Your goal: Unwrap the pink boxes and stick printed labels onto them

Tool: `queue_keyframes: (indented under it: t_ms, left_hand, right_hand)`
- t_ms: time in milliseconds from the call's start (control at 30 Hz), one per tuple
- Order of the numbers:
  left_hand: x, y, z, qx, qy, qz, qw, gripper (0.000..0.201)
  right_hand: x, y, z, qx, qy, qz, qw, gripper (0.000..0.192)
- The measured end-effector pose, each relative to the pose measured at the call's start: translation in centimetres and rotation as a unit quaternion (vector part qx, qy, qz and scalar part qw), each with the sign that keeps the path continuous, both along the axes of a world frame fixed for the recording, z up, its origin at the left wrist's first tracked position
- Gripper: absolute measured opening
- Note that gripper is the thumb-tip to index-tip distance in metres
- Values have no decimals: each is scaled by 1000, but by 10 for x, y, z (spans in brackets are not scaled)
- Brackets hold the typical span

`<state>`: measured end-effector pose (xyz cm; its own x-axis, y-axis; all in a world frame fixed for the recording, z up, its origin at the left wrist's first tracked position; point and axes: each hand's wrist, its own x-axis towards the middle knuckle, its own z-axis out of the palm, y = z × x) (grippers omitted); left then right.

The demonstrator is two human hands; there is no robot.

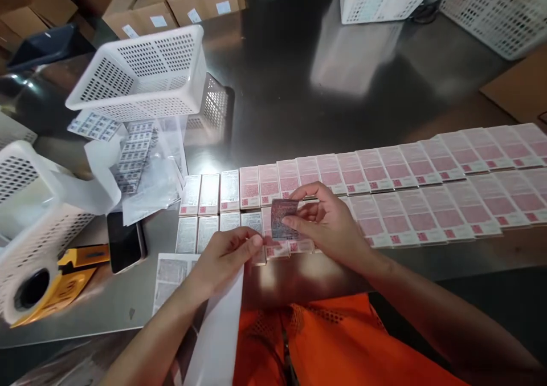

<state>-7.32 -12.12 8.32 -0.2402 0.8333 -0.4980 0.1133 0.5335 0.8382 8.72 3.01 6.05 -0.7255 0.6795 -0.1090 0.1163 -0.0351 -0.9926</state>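
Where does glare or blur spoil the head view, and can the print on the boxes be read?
Head view: overhead light glares off the steel table and washes out the leftmost boxes; the print is too small to read; the sticker in the right hand is slightly blurred; the left hand is sharp enough.

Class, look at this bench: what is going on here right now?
A person in an orange top works at a steel table. The right hand pinches a small transparent sticker above two long rows of pink boxes. The left hand holds a white backing sheet at the near row. White baskets, a phone and a tape dispenser lie to the left.
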Motion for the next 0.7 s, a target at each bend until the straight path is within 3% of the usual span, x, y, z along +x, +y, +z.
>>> queue_keyframes:
  t_ms: [133,267,367,533,700]
  left_hand:
    - [4,8,-8,-9,-27,6,1000,40]
    - [7,12,-14,-22,29,20,999,38]
    - [12,15,-14,-47,59,13,997,41]
    - [16,16,-15,-97,124,-25,987,48]
    - [17,17,-20,-110,189,-93,971,46]
  right_hand:
    - [-7,-4,-6,73,-15,-15,997,26]
    - [-11,-4,-15,103,-40,-15,994,26]
    - [-12,2,-19,180,-67,-19,981,20]
    - [-14,10,-25,254,-131,-8,958,10]
    - [-20,8,-30,321,-178,1,930,15]
